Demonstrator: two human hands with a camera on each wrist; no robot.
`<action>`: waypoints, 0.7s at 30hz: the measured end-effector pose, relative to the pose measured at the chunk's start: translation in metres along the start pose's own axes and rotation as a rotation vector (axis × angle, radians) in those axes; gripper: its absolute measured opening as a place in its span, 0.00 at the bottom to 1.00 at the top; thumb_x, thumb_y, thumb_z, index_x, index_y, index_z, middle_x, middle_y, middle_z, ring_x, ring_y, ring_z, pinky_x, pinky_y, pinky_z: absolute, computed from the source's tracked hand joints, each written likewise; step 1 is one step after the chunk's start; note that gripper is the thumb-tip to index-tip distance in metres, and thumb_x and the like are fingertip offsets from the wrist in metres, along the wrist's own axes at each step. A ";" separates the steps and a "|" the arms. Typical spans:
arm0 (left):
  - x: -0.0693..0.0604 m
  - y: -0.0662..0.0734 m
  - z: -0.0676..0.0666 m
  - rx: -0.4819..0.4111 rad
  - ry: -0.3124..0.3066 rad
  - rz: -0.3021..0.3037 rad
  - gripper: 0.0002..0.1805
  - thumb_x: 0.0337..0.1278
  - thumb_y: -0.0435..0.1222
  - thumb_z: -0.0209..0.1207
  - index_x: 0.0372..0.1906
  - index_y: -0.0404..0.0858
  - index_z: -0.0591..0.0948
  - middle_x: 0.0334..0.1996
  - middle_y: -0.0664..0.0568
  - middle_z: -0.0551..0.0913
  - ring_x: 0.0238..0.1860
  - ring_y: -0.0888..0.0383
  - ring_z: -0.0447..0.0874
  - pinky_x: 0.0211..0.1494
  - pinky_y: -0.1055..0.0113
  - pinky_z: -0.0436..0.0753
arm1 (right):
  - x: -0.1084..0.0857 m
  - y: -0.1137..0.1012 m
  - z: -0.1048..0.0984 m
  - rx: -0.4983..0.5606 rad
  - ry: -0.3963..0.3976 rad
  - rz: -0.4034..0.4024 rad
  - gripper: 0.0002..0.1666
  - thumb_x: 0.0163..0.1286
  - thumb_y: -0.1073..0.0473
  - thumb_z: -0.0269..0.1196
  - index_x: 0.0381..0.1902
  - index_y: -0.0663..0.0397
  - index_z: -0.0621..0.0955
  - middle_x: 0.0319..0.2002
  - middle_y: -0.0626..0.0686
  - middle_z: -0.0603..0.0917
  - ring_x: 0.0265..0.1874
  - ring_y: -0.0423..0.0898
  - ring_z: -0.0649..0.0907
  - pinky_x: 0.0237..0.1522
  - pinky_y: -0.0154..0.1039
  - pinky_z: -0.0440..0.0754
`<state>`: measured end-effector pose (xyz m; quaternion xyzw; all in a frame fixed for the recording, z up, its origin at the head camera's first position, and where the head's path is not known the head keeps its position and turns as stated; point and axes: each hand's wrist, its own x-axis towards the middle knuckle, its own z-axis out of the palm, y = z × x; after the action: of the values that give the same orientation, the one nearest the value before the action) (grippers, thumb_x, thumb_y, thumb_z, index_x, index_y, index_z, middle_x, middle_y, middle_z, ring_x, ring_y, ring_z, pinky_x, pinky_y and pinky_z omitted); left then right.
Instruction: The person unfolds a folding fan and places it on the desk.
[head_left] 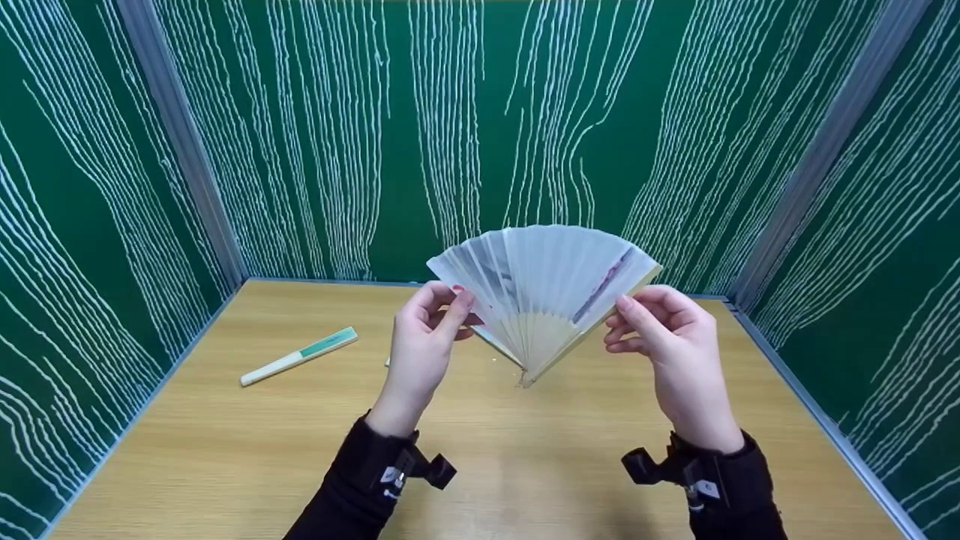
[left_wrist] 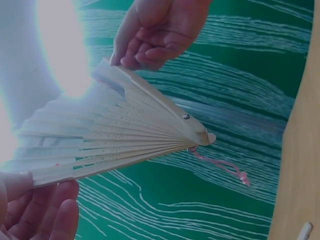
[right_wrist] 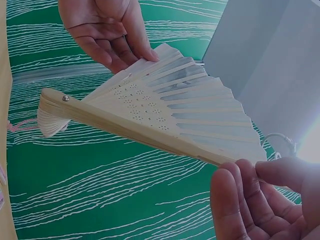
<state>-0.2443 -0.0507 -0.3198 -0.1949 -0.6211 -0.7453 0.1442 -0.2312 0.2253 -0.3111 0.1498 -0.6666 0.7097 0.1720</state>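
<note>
A folding fan point(head_left: 555, 277) is spread wide in front of me, above the table, with its pivot end pointing down. My left hand point(head_left: 424, 337) pinches its left outer rib between thumb and fingers. On the other side, my right hand point(head_left: 675, 337) pinches the right outer rib the same way. Pale paper with dark and pinkish painted marks spans the ribs. Pierced ribs point(right_wrist: 140, 107) and a metal rivet show in the right wrist view. A pink tassel cord point(left_wrist: 217, 162) hangs from the pivot in the left wrist view.
A folded fan point(head_left: 300, 356), cream with a green part, lies on the wooden table point(head_left: 225, 465) at the left. Green panels point(head_left: 450, 135) with white wavy lines enclose the back and sides. A small pale thing beside the left wrist is mostly hidden.
</note>
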 end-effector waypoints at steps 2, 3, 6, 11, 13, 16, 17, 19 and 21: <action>0.000 0.000 -0.001 -0.003 -0.001 0.000 0.11 0.63 0.36 0.58 0.44 0.33 0.76 0.39 0.41 0.81 0.39 0.42 0.84 0.44 0.51 0.83 | 0.000 -0.001 -0.001 0.008 -0.012 -0.005 0.20 0.66 0.57 0.63 0.45 0.69 0.74 0.35 0.67 0.80 0.28 0.57 0.82 0.33 0.48 0.85; 0.000 0.000 -0.001 -0.004 -0.003 0.000 0.11 0.63 0.36 0.58 0.44 0.33 0.76 0.39 0.41 0.81 0.39 0.42 0.84 0.44 0.51 0.83 | 0.000 -0.001 -0.001 0.008 -0.016 -0.006 0.19 0.66 0.57 0.63 0.45 0.69 0.75 0.35 0.66 0.80 0.28 0.57 0.82 0.33 0.48 0.85; 0.001 0.000 -0.002 -0.009 -0.007 0.000 0.11 0.64 0.36 0.58 0.44 0.32 0.76 0.39 0.40 0.81 0.38 0.42 0.84 0.43 0.51 0.83 | 0.001 -0.001 -0.002 0.018 -0.030 -0.015 0.19 0.66 0.58 0.62 0.45 0.70 0.74 0.34 0.66 0.81 0.28 0.57 0.82 0.32 0.47 0.85; 0.002 0.001 -0.003 -0.020 -0.003 0.003 0.11 0.63 0.36 0.58 0.44 0.31 0.77 0.39 0.39 0.81 0.36 0.41 0.85 0.40 0.54 0.84 | 0.001 -0.002 -0.005 0.023 -0.030 -0.027 0.18 0.67 0.59 0.62 0.45 0.71 0.74 0.34 0.66 0.81 0.27 0.56 0.82 0.32 0.47 0.85; 0.002 0.001 -0.004 -0.026 0.000 0.000 0.11 0.63 0.36 0.58 0.44 0.31 0.76 0.39 0.39 0.81 0.36 0.41 0.85 0.39 0.55 0.85 | 0.001 -0.002 -0.006 0.022 -0.030 -0.029 0.18 0.67 0.59 0.62 0.45 0.71 0.74 0.34 0.66 0.81 0.28 0.57 0.82 0.32 0.47 0.85; 0.002 0.002 -0.004 -0.026 0.004 -0.003 0.11 0.63 0.37 0.58 0.43 0.32 0.76 0.39 0.39 0.82 0.35 0.40 0.85 0.38 0.55 0.85 | 0.001 -0.003 -0.007 0.013 -0.023 -0.030 0.18 0.67 0.59 0.61 0.45 0.71 0.74 0.34 0.66 0.81 0.27 0.57 0.82 0.32 0.47 0.85; 0.002 0.002 -0.004 -0.027 0.005 -0.006 0.11 0.63 0.37 0.58 0.43 0.32 0.76 0.39 0.39 0.82 0.34 0.40 0.85 0.38 0.54 0.85 | 0.001 -0.003 -0.007 0.011 -0.021 -0.029 0.18 0.67 0.59 0.61 0.45 0.71 0.74 0.34 0.66 0.81 0.27 0.57 0.82 0.32 0.47 0.85; 0.002 0.003 -0.005 -0.025 0.005 -0.006 0.11 0.63 0.37 0.58 0.43 0.32 0.76 0.38 0.38 0.82 0.34 0.40 0.85 0.39 0.52 0.84 | 0.002 -0.003 -0.008 0.015 -0.023 -0.032 0.18 0.67 0.59 0.61 0.45 0.72 0.74 0.34 0.66 0.81 0.27 0.57 0.83 0.32 0.47 0.85; 0.002 0.003 -0.005 -0.023 0.009 -0.003 0.11 0.64 0.37 0.58 0.42 0.32 0.76 0.38 0.38 0.82 0.34 0.40 0.85 0.39 0.51 0.84 | 0.001 -0.004 -0.007 0.015 -0.023 -0.033 0.18 0.67 0.59 0.61 0.45 0.71 0.74 0.34 0.66 0.81 0.27 0.57 0.83 0.32 0.47 0.85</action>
<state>-0.2457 -0.0563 -0.3168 -0.1924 -0.6122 -0.7535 0.1434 -0.2307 0.2330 -0.3077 0.1701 -0.6605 0.7100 0.1751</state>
